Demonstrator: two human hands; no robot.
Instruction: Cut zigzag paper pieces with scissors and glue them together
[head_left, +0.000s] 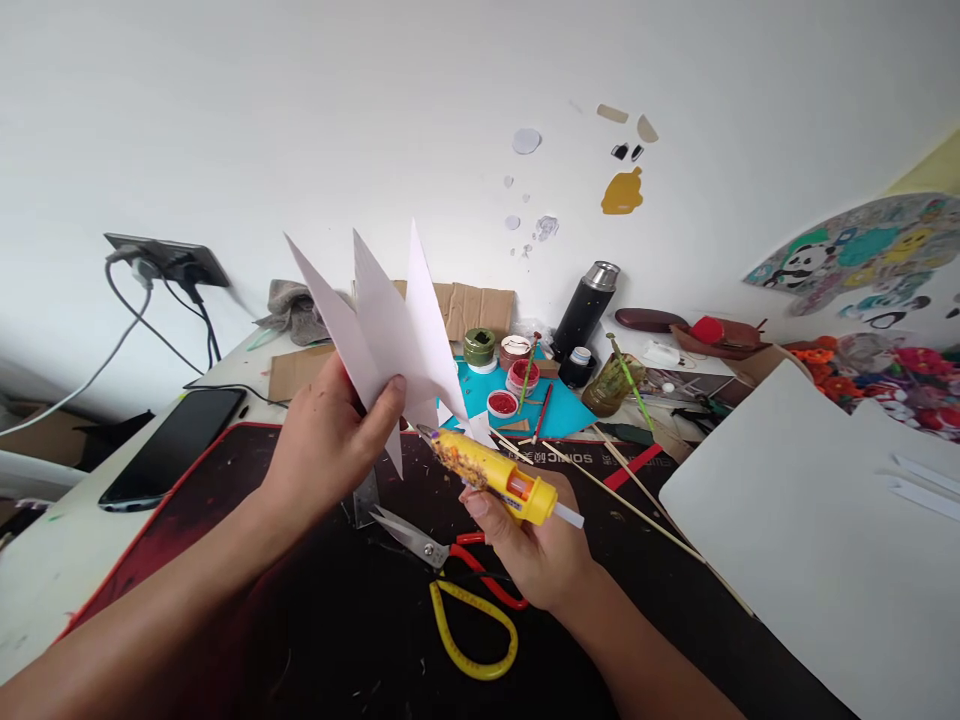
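Note:
A white paper piece (397, 330) with several pointed, folded panels is pinched in my left hand (334, 425), its tips upward. My right hand (536, 540) is wrapped round a yellow hot glue gun (487, 465), with a glue stick poking out of its back end. The gun's nozzle points left, close to the lower edge of the paper; whether the two touch I cannot tell. Below my hands, scissors (431, 550) with one red and one yellow handle lie on a dark mat (337, 620).
Paint jars (480, 347) and a brush (543, 413) stand or lie on a blue sheet (570, 412). Behind are a black thermos (586, 308) and cardboard (480, 308). Thin sticks (652, 525) cross the mat beside large white paper (795, 520). A phone (172, 447) lies at left.

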